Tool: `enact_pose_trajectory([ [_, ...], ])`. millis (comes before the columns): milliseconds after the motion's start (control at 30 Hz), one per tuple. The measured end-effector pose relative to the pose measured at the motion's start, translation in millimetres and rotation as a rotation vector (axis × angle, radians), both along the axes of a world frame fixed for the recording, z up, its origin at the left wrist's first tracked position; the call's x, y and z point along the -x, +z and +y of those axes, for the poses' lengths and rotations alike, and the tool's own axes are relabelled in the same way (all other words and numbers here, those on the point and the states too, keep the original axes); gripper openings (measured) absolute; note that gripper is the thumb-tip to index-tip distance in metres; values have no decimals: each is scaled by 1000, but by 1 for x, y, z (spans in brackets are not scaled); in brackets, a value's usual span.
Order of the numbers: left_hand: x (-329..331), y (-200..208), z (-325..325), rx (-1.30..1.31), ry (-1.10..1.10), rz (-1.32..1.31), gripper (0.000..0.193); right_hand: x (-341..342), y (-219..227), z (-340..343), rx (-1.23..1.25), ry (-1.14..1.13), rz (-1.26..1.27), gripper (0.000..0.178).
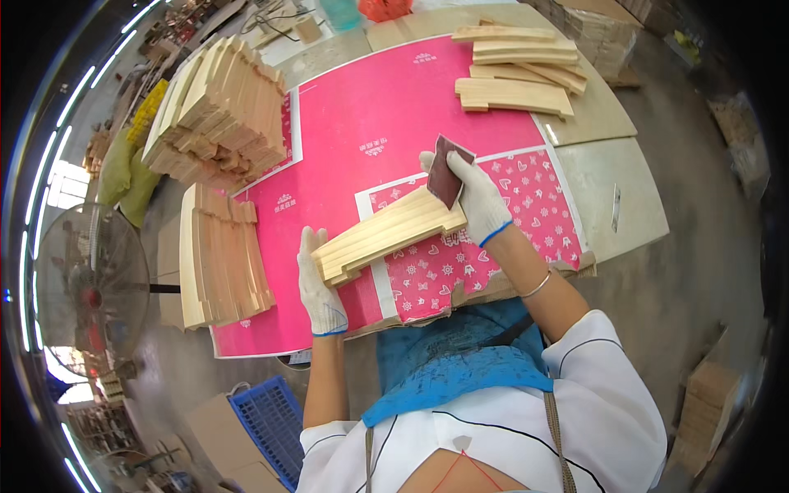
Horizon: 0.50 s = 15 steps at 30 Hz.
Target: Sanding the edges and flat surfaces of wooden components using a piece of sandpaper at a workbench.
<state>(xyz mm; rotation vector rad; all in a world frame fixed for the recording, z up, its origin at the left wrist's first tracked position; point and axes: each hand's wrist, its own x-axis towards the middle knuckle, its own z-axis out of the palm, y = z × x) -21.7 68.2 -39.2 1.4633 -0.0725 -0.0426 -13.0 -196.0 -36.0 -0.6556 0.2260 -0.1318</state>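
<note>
We're sanding: left hand [319, 289] gripping bundle of curved wood slats [388, 234], right hand [477, 197] pinching sandpaper [449, 171] at far end; next prob. needs even strokes.

Grey concrete floor [699, 271] all round. Work table [604, 177] with pale top, covered by pink patterned sheet [370, 107]. Standing fan [90, 287] at left, bright window [66, 185] behind it. Blue plastic crate [267, 423] near left, cardboard boxes [707, 403] near right. Strip lights [49, 156] along left rim.
</note>
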Motion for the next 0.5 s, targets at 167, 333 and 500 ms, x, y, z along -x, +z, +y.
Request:
enact_pose_trajectory([
  [167, -9, 15, 6, -281, 54, -171, 66, 8, -12, -33, -92, -127, 84, 41],
  [333, -3, 65, -51, -1317, -306, -826, 94, 28, -16, -35, -169, -135, 71, 34],
  [500, -22, 70, -82, -1484, -486, -626, 99, 27, -25, -11, -186, -89, 76, 36],
])
